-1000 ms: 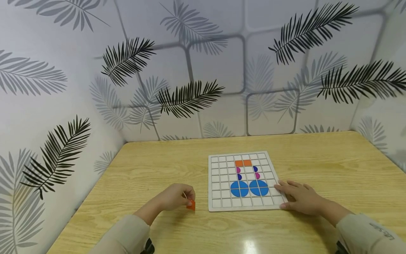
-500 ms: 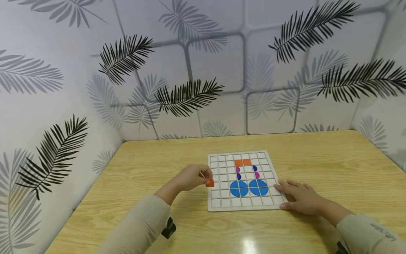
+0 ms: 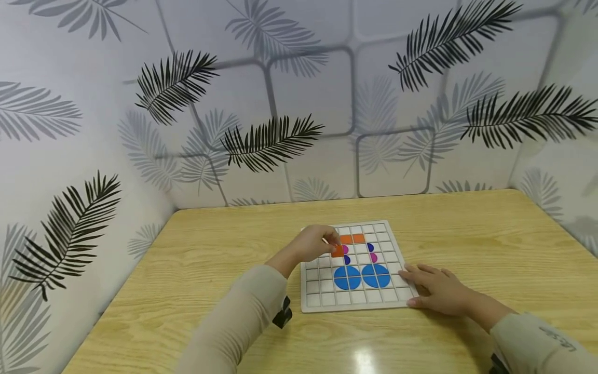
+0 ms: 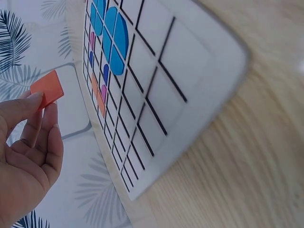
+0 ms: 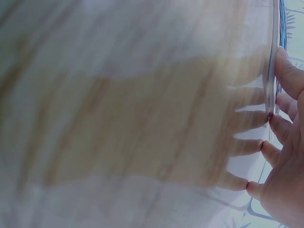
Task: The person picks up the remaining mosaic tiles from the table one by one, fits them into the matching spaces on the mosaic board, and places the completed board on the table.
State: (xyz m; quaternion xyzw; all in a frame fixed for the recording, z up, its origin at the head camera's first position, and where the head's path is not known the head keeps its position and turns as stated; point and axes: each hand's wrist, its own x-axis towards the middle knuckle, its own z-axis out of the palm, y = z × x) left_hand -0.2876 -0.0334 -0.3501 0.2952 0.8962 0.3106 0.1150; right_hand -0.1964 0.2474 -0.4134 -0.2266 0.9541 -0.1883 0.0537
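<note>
My left hand (image 3: 314, 244) pinches an orange square tile (image 3: 337, 251) between thumb and fingers, over the upper left part of the white grid board (image 3: 313, 299). In the left wrist view the tile (image 4: 47, 89) is tilted and held by its edge. Two orange squares (image 3: 358, 238) lie side by side near the board's far edge. Below them sit small pink and dark blue half-circles (image 3: 370, 248), then two large blue circles (image 3: 376, 275) made of quarter pieces. My right hand (image 3: 441, 292) rests with spread fingers at the board's right edge; its fingertips meet the table in the right wrist view.
The board lies on a light wooden table (image 3: 233, 244) that runs back to a leaf-patterned wall (image 3: 317, 161). A black wrist device (image 3: 282, 312) hangs under the left sleeve (image 3: 243, 311). Light glares off the table's near side.
My left hand has carried the orange tile from the table left of the board, up and rightward, over the grid. The right hand stays at the board's right edge.
</note>
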